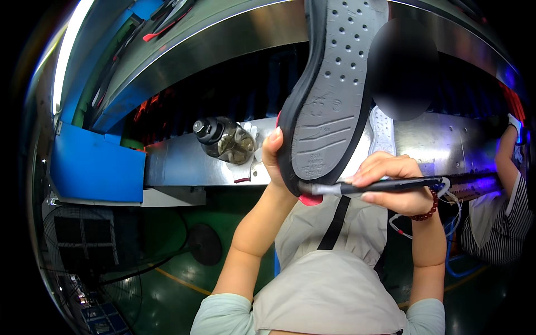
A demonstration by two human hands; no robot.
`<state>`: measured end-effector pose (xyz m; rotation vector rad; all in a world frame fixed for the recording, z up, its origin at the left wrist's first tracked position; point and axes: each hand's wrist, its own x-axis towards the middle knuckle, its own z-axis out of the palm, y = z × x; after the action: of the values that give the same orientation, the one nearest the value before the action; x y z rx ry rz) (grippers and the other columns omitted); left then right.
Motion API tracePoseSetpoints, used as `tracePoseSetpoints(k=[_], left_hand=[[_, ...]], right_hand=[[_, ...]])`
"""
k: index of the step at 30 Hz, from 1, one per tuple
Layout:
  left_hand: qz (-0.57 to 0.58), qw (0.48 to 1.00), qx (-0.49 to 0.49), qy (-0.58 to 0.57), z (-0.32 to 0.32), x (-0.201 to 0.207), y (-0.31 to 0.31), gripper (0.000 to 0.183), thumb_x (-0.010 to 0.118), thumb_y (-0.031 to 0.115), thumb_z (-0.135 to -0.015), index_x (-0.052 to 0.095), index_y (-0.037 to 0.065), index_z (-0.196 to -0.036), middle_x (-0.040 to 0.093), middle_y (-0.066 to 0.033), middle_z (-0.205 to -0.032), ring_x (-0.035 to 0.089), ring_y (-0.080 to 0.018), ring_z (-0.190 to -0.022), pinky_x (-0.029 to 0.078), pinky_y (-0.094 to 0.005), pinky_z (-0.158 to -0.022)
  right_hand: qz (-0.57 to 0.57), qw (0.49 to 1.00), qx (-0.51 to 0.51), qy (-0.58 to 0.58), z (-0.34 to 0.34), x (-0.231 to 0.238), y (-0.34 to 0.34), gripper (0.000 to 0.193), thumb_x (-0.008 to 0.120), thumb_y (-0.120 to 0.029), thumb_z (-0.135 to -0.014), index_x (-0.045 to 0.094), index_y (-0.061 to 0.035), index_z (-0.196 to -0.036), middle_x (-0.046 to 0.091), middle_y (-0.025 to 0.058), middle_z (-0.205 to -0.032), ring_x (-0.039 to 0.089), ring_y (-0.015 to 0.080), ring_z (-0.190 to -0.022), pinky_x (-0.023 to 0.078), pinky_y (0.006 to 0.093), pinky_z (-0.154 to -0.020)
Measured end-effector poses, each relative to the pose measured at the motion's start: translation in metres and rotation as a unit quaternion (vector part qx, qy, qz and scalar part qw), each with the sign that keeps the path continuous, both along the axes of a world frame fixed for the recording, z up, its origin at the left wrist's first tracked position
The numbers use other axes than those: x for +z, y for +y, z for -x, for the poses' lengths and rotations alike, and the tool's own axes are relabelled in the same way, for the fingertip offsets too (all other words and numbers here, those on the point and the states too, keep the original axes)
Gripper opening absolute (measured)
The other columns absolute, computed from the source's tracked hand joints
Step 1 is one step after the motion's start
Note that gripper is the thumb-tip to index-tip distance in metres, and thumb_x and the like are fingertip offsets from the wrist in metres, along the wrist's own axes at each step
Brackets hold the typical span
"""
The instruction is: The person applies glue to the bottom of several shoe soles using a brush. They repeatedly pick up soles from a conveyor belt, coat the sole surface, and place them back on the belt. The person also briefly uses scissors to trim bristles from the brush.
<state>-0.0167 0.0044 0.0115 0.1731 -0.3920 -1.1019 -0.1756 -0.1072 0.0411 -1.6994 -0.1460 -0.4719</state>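
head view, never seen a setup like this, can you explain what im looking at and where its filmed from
There is no robot here, just a person working with two bare hands. The picture comes from a wide fisheye camera worn on the head, looking down, so straight edges look bent and the forearms rise from below. The left hand holds a grey-and-black shoe sole by its lower left edge. The right hand grips a dark-handled, brush-like tool, its tip at the sole's bottom end. Behind them, a metal ledge carries a dark-capped bottle and a pale, perforated sole-shaped piece. At the far right, another person's arm shows.
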Motion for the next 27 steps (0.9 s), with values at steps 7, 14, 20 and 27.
tracePoseSetpoints(k=[7,14,20,27], left_hand=[[0.016,1.0,-0.001,-0.018,-0.011,0.006,-0.001,0.044,0.046,0.029,-0.073,0.046,-0.003,-0.104,0.053,-0.0159,-0.098,0.055,-0.0238,-0.085,0.044,-0.0319,-0.074],[-0.022,0.999,-0.014,-0.022,-0.014,0.013,-0.003,0.042,0.043,0.027,-0.075,0.045,-0.003,-0.104,0.053,-0.0163,-0.098,0.055,-0.0248,-0.085,0.044,-0.0333,-0.075],[0.016,0.989,-0.133,-0.062,-0.02,0.019,-0.009,0.045,0.039,0.033,-0.078,0.046,0.0,-0.108,0.051,-0.0165,-0.104,0.053,-0.026,-0.091,0.042,-0.0366,-0.081],[-0.265,0.934,-0.224,-0.091,-0.013,0.028,-0.001,0.045,0.047,0.025,-0.076,0.041,-0.004,-0.11,0.053,-0.0166,-0.1,0.055,-0.0214,-0.085,0.044,-0.0298,-0.076]], right_hand=[[-0.031,0.999,0.016,0.013,0.001,0.002,0.007,0.019,0.06,0.004,-0.064,0.058,0.0015,-0.083,0.059,0.0111,-0.082,0.055,0.0161,-0.077,0.043,0.0249,-0.07],[-0.104,0.993,0.002,0.046,0.0,0.009,0.008,0.017,0.062,0.004,-0.063,0.06,0.0017,-0.08,0.059,0.0114,-0.081,0.055,0.0173,-0.077,0.042,0.0263,-0.071],[-0.09,0.995,0.04,0.011,0.003,0.019,-0.006,0.018,0.063,0.003,-0.063,0.06,0.0022,-0.082,0.06,0.0135,-0.085,0.057,0.0203,-0.081,0.044,0.0272,-0.073],[0.171,0.969,0.151,0.091,0.001,0.03,-0.015,0.017,0.064,0.002,-0.061,0.059,0.0008,-0.078,0.06,0.0131,-0.083,0.059,0.0231,-0.08,0.048,0.0287,-0.069]])
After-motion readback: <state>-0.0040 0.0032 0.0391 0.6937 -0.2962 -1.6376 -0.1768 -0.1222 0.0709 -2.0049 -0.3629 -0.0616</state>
